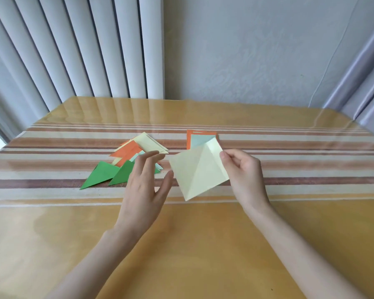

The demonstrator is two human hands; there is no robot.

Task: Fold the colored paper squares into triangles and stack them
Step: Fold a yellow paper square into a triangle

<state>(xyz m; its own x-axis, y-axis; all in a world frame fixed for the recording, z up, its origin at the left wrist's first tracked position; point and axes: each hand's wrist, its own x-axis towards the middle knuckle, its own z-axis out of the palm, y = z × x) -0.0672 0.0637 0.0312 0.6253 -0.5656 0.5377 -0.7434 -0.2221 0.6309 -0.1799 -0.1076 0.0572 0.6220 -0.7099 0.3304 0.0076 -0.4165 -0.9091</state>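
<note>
Presently the right hand holds a pale yellow paper square up off the worktop, roughly over its middle. Its fingers pinch the sheet at the right-hand corner, where a small flap is bent over. The sheet stands like a diamond, tilted, with one diagonal crease running from its upper corner down toward its lower one.

The left hand hovers just beside the sheet's left edge, holding nothing and spread, the fingers loosely extended. The thumb comes very close to the paper; whether it touches cannot be told.

Left of the middle, toward the far edge, lies a loose pile of folded triangles on the striped cloth that crosses the worktop from the left edge to the right. Two green triangles lie at its near side, with orange, light blue and pale yellow pieces overlapping beyond them. The left hand covers the pile's right end.

Behind the held sheet, nearer the far edge, an orange square lies flat with a light blue square on top of it; the yellow sheet hides their near part.

Beyond the far edge stand vertical blinds at the left, a pale wall and a curtain at the right.
</note>
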